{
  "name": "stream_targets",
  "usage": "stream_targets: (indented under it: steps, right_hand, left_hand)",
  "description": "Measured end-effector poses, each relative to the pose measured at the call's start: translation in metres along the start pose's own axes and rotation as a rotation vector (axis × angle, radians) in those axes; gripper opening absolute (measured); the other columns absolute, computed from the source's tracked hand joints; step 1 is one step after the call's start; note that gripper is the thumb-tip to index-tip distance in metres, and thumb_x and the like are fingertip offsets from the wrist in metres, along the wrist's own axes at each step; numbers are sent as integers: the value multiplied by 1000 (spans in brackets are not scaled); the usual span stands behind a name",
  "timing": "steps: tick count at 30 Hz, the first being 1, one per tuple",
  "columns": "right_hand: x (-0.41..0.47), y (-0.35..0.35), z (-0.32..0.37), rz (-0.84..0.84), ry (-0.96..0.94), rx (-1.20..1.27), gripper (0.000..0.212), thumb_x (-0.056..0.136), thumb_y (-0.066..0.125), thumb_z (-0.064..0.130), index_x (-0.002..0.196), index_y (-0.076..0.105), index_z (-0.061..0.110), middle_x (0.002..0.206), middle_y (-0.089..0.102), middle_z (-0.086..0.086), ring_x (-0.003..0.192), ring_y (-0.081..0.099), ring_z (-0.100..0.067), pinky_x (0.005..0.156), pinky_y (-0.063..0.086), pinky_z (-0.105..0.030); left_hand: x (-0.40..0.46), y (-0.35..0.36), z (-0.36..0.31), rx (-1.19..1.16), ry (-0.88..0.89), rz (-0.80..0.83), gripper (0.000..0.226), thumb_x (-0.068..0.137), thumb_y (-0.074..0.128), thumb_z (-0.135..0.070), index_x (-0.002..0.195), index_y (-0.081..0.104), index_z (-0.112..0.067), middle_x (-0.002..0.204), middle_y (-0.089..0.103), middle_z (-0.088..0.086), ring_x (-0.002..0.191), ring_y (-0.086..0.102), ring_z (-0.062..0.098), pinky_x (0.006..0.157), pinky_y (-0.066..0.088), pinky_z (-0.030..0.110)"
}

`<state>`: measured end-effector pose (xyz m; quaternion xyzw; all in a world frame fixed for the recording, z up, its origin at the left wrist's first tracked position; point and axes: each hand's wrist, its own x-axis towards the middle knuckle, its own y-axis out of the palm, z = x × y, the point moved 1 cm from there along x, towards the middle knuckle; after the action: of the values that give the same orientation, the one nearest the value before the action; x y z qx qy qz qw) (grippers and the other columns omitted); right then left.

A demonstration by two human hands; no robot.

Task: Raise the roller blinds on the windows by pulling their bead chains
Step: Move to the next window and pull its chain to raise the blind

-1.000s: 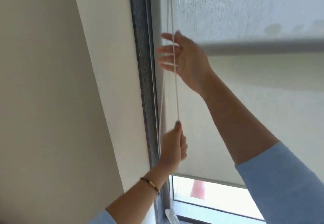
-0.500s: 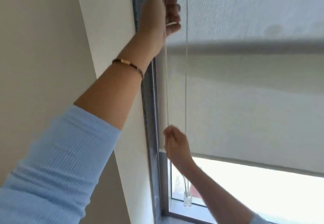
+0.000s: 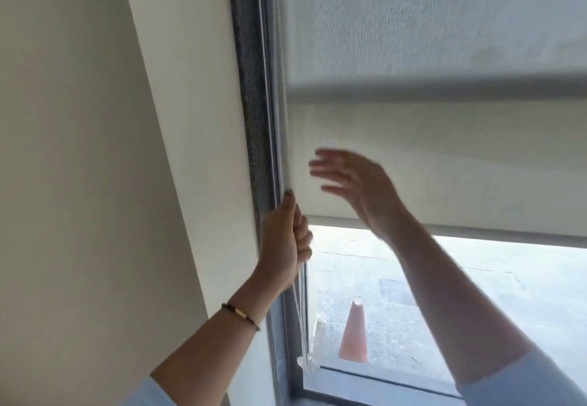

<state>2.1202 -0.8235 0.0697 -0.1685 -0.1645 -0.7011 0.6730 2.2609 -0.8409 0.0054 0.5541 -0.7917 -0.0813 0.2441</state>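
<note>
Both hands are up at the window. Her left hand is gripping the chain in a fist, thumb pointing up along the frame; the chain is hanging out below that fist to a small clip near the sill. Right hand is hovering open and blurred, fingers spread, holding nothing, just right of the fist and in front of the blind. Below it, the blind's bottom bar is crossing the glass, an orange cone showing outside.

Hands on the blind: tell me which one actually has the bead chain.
The left hand, with the bracelet on its wrist, grips the bead chain beside the window frame. The right hand is open, holding nothing.
</note>
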Motion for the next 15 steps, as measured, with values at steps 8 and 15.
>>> stream_targets:
  steps: [8,15]
  right_hand:
    - [52,45,107,-32,-135,194,27,105,39,10,88,60,14,61,41,-1,46,35,-11,47,29,-20]
    - [28,71,63,-254,-278,18,32,100,38,17,69,43,25,58,28,-2,45,21,-11,43,20,-13]
  left_hand:
    - [-40,1,47,87,-128,58,52,91,51,-57,54,32,-26,48,22,-4,45,7,15,44,5,25]
    - [-44,-12,67,293,-101,183,59,79,52,-75,51,44,-24,49,38,-1,45,31,17,52,31,26]
